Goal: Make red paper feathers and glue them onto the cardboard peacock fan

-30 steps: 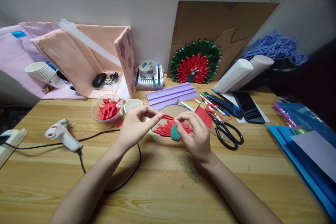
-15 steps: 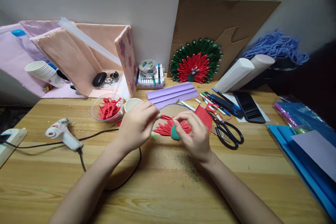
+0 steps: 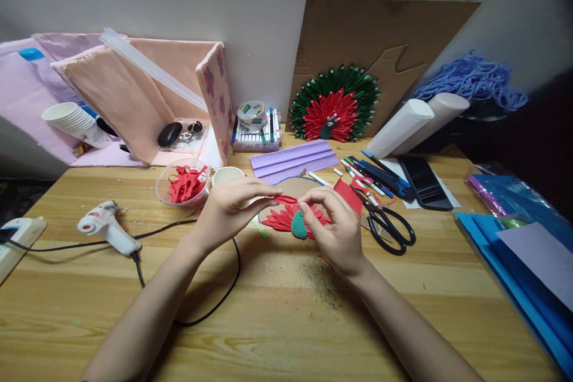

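Note:
A half-made paper fan of red petals (image 3: 286, 219) with a teal body piece (image 3: 298, 225) lies on a cardboard disc on the wooden table (image 3: 286, 310). My left hand (image 3: 228, 208) pinches one red paper petal (image 3: 285, 199) at its tip, just above the fan's left side. My right hand (image 3: 338, 224) is curled over the fan's right side, thumb and forefinger pinched near the teal piece. What those fingers hold is too small to see.
A clear bowl of red paper pieces (image 3: 182, 184) and a paper cup (image 3: 227, 176) stand left of the fan. A glue gun (image 3: 107, 229) with its black cord lies at left. Black scissors (image 3: 387, 225), pens, purple folded paper (image 3: 293, 162) and a finished red-green fan (image 3: 333, 104) lie behind.
My left hand's fingers have stretched forward with the red petal towards the fan. My right hand has stayed by the teal piece, shifting only slightly.

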A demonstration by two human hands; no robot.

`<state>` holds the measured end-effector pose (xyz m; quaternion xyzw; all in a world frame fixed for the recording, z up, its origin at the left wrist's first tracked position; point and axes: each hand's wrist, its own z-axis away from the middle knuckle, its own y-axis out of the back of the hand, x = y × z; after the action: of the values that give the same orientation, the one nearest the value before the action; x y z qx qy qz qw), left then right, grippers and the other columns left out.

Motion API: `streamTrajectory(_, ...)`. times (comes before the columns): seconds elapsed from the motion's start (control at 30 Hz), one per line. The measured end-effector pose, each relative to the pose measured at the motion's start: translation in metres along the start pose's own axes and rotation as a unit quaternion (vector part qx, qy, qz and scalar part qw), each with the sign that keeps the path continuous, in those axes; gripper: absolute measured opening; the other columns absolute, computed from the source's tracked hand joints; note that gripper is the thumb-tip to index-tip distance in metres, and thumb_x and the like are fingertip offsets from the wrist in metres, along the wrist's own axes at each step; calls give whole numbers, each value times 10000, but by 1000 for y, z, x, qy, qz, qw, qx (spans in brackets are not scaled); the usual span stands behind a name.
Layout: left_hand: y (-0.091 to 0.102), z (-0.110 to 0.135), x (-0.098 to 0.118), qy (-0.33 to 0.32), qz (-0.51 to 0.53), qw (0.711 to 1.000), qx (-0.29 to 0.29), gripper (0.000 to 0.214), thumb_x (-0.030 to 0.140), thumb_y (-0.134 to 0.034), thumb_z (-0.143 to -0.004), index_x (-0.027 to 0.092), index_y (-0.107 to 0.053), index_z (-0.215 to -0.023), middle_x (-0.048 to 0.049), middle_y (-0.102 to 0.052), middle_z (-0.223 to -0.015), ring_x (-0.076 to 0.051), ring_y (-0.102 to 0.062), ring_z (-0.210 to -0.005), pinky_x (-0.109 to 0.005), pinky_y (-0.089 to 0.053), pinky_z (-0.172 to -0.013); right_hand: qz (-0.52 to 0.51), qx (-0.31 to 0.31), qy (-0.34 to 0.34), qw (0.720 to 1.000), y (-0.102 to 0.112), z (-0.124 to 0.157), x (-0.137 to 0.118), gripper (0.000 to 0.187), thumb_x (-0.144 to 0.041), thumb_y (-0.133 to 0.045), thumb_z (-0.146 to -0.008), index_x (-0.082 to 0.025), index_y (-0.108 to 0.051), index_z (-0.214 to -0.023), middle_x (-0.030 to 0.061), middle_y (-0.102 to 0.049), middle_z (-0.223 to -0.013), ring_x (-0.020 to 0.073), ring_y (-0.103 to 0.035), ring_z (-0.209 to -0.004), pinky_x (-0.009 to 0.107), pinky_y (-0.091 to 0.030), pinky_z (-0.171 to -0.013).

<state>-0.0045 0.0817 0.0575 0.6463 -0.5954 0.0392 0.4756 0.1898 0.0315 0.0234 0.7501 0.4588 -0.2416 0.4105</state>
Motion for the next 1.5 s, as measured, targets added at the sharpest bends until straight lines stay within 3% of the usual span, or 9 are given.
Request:
streamTrajectory(0.27,0,2,3,2,13,1000,9,205,190,-699,-754,186,-712,-958,-64,-738,-861,-150,-666,-752,-260,-537,-708,13,5,9,1000,-1,1,-1,63,-141,-546,-858,-200,-562,-872,13,-601,-802,144,-572,-757,289,-466,-690)
streamTrajectory(0.7,-2,5,5,-9,18,1000,3,208,138,-587,-836,201,-703,-997,-68,-725,-865,-138,-665,-773,-244,-530,-687,18,6,7,1000,-1,1,-1,60,-149,-540,-858,-204,-563,-864,19,-607,-801,150,-582,-760,301,-477,-694)
streamTrajectory(1.23,-7,4,6,-50,-67,996,43,124,174,-584,-849,172,-687,-917,-61,-728,-846,-131,-661,-766,-243,-528,-707,6,8,-2,1000,-2,3,-2,72,-143,-554,-851,-210,-567,-873,21,-603,-812,158,-584,-769,305,-482,-698)
streamTrajectory(1.37,-8,3,9,-8,-19,998,56,112,133,-629,-798,170,-705,-872,-52,-720,-800,-130,-650,-728,-236,-521,-683,6,8,2,1000,-1,2,-2,80,-135,-554,-852,-211,-564,-876,21,-601,-815,153,-583,-770,300,-483,-701)
streamTrajectory(1.5,-11,2,12,99,57,991,76,54,147,-675,-754,151,-713,-792,-50,-715,-761,-127,-643,-692,-219,-514,-646,14,7,9,1000,-1,1,-3,88,-125,-558,-849,-208,-560,-878,14,-602,-810,145,-581,-766,288,-476,-696)
